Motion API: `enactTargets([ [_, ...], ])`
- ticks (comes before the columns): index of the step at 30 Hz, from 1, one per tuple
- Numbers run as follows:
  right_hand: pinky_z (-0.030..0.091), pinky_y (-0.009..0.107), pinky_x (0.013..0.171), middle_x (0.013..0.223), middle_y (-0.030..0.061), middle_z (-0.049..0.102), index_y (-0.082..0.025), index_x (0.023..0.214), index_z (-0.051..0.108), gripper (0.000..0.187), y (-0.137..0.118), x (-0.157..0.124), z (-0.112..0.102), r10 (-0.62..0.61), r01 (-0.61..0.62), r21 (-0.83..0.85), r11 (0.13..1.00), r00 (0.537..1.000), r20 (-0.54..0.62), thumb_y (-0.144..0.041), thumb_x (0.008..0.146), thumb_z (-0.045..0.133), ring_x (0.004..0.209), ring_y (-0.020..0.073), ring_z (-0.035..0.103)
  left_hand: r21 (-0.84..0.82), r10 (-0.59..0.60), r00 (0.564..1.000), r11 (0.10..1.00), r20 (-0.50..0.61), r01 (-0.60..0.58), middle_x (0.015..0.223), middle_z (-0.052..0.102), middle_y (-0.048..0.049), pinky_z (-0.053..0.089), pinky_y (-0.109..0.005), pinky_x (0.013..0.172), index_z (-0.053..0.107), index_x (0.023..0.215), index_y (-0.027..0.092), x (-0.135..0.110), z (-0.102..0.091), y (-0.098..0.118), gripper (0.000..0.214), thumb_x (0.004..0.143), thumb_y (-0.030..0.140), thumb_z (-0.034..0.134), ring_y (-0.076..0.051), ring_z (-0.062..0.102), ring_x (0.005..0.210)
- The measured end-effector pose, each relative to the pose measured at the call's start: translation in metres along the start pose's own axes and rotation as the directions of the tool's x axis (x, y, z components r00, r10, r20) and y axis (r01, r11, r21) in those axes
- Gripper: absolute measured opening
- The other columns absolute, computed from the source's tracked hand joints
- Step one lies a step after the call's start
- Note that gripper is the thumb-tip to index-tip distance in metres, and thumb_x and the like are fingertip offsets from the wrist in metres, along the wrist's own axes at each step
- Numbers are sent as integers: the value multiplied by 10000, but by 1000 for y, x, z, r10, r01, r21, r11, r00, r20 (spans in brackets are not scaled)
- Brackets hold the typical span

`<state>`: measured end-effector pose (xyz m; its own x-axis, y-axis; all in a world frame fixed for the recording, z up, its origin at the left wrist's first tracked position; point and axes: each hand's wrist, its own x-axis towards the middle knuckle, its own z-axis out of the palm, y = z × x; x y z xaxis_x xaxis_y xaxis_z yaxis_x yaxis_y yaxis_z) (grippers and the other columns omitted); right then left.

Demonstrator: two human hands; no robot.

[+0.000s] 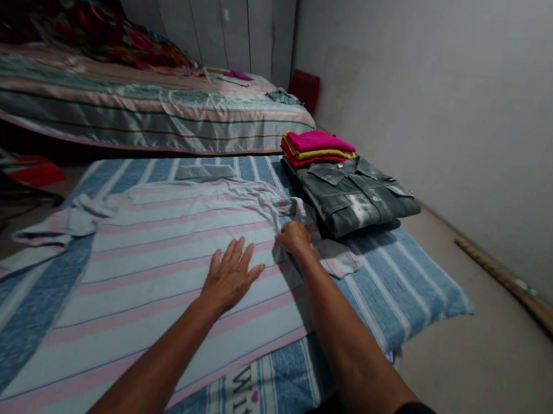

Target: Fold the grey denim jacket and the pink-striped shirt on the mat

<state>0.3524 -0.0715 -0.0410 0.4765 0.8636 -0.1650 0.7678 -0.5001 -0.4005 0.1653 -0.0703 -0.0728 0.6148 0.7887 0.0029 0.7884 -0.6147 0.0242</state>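
A white shirt with pink and thin blue stripes [157, 261] lies spread over a blue striped cover [415, 275]. Its collar [205, 172] points to the far side, and one sleeve [47, 230] stretches out crumpled at the left. My left hand [231, 273] rests flat on the middle of the shirt, fingers spread. At the shirt's right side, my right hand [295, 236] is closed on the fabric near the bunched right sleeve. The cloth between those fingers is mostly hidden by the hand.
Right of the shirt lies a folded dark grey denim jacket [358, 197], with folded pink, yellow and red clothes [317, 148] behind it. A bed [144, 114] with a striped satin spread stands beyond. A wooden pole [514, 286] lies along the right wall.
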Motion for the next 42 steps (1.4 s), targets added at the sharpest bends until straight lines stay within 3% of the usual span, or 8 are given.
enactTargets([
  [4,465,282,807,1075,151,663,-126,1053,657,290,-5,-8,1,36,-37,-15,999,998,-42,-182,815,502,1012,227,617,-4,29,1000,1000,1,-29,1538,192,-99,129,-507,1113,334,1431,169,-4,-1,8,621,926,525,270,-256,126,1420],
  [10,461,307,826,1079,148,662,-135,1062,658,299,-8,-16,8,68,-69,-13,998,993,-98,-198,851,456,1023,236,615,-35,94,995,995,23,-93,1534,205,-91,109,-488,1126,315,1438,147,-15,-3,30,619,933,502,266,-238,132,1420],
  [20,445,283,815,1039,119,678,-173,1025,660,274,2,-19,14,4,-9,-35,999,988,-155,-272,874,453,995,210,618,-22,97,995,995,15,-97,1533,193,-107,105,-512,1119,333,1431,150,-19,-2,36,608,929,492,300,-257,138,1418],
  [27,442,304,794,1019,99,678,-196,1079,605,290,5,-23,22,3,-16,-60,998,979,-204,-333,920,405,964,220,626,-24,174,984,984,-22,-175,1518,251,-103,88,-483,1133,381,1405,174,-30,2,50,564,929,473,332,-241,150,1416],
  [32,440,298,748,964,109,685,-196,1058,600,268,4,-26,25,-1,-14,-70,997,976,-216,-328,923,410,900,223,643,-79,174,984,982,18,-173,1524,237,-90,119,-485,1131,383,1404,200,-37,-2,51,574,918,502,343,-245,163,1413],
  [37,425,280,701,909,101,691,-202,1030,610,252,4,-28,29,-16,-1,-69,998,973,-232,-308,927,406,856,219,652,-106,171,985,980,4,-170,1526,237,-101,158,-467,1127,375,1404,181,-28,-13,28,582,929,508,299,-235,175,1411],
  [42,401,261,641,884,84,693,-219,1009,622,236,4,-28,32,-26,11,-67,998,973,-229,-310,921,422,822,214,654,-35,-96,990,995,-106,93,1502,289,-137,205,-439,1110,405,1372,123,9,-25,-33,554,938,452,305,-247,207,1400],
])
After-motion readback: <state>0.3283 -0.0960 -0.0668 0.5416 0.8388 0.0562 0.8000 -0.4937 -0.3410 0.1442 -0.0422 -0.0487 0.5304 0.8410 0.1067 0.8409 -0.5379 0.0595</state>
